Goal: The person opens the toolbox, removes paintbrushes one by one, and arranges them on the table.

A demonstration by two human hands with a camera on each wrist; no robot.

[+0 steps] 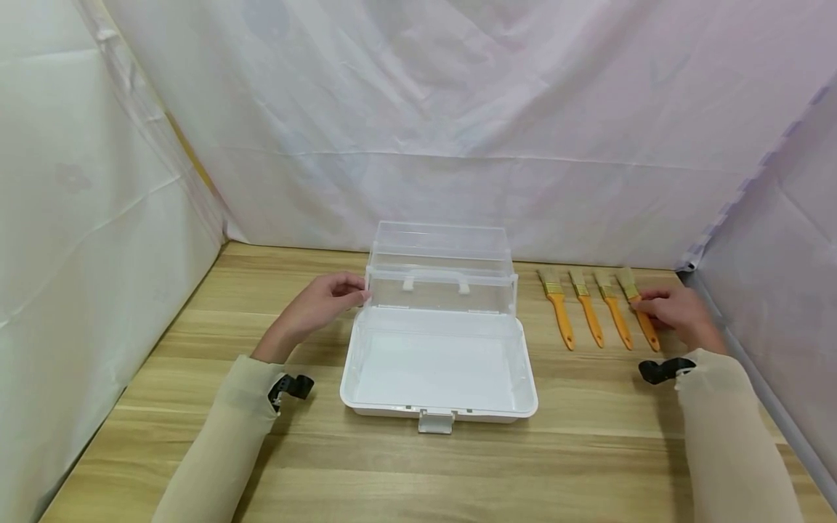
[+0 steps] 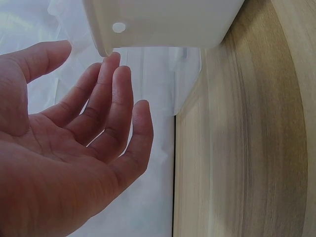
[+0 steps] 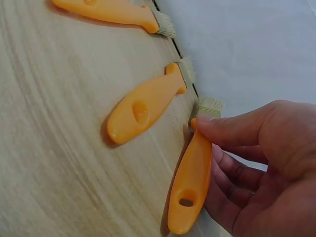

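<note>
A white plastic box (image 1: 434, 370) with its clear lid (image 1: 441, 250) raised stands in the middle of the table. My left hand (image 1: 320, 305) is at the lid's left side, fingertips right at its edge and fingers loosely bent. In the left wrist view the palm holds nothing, and the fingertips sit just below the box's white wall (image 2: 168, 22). My right hand (image 1: 680, 312) pinches the rightmost paintbrush (image 1: 647, 327) between thumb and fingers near its metal band. That brush's orange handle (image 3: 190, 182) lies close over the table, with pale bristles pointing away.
Three more orange paintbrushes, the nearest one (image 1: 617, 316) just left of the held brush, lie in a row right of the box. A latch (image 1: 436, 421) hangs at the box's front. White cloth (image 1: 445, 131) encloses the wooden table (image 1: 392, 479) behind and at both sides.
</note>
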